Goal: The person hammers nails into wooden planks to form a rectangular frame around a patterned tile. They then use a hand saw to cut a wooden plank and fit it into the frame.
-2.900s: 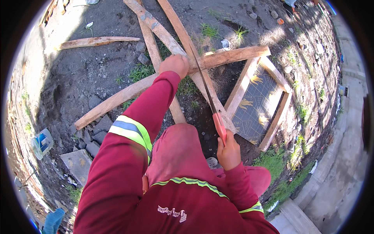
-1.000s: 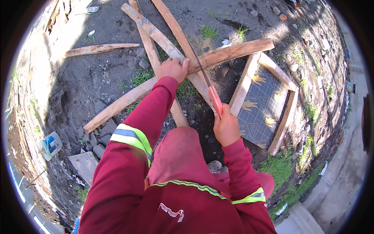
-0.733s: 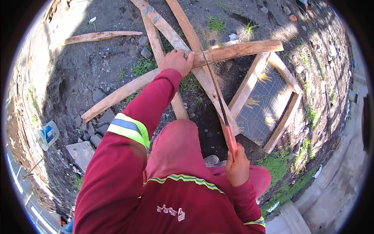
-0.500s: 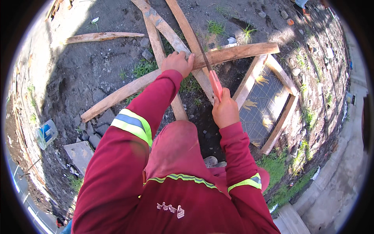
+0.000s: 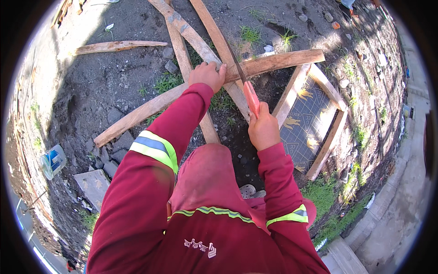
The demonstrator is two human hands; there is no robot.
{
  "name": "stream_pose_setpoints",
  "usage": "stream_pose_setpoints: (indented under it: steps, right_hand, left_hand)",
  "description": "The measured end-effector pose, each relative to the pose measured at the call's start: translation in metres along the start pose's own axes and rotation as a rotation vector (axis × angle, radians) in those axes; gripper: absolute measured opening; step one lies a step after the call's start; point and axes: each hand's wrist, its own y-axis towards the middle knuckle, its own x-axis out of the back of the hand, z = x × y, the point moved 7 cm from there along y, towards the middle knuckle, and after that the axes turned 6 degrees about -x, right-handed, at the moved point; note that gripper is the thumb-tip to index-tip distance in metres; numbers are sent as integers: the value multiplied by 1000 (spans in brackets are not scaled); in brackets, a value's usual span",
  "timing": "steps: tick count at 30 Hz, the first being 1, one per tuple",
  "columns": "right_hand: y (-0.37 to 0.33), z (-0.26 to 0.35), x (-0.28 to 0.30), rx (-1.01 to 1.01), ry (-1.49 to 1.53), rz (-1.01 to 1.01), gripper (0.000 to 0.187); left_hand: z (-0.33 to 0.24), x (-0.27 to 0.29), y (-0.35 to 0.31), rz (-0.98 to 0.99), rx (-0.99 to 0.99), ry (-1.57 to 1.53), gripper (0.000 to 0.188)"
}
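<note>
Red-handled handsaw (image 5: 249, 93), clenched in the right hand (image 5: 264, 130), points its long axis forward-left across the wooden plank (image 5: 283, 61) the left hand (image 5: 207, 75) touches, its grip unclear.

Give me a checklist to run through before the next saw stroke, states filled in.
1. Right hand closed on the handsaw's red handle: ok.
2. Saw blade lying across the crosswise plank: ok.
3. Left hand on that plank, apart from the blade: ok, though close.
4. Crosswise plank resting across the grey-stained plank: ok.
5. Hands covered: not ok, both bare.
6. Cut depth: cannot tell.
</note>
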Motion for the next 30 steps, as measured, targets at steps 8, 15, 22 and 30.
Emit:
stream_pose_setpoints:
  steps: [8,15,22,30]
  right_hand:
    - [-125,-21,67,-53,16,68,31]
    - [-7,-2,3,15,10,8,20]
    - [-127,-16,68,-61,-8,72,31]
    - [-25,-7,4,15,11,10,23]
  left_hand:
    - [1,-7,-1,32,13,5,51]
    - [0,5,3,-15,4,-7,51]
    - [4,-9,2,24,26,-11,51]
    - [0,1,-2,6,9,-1,51]
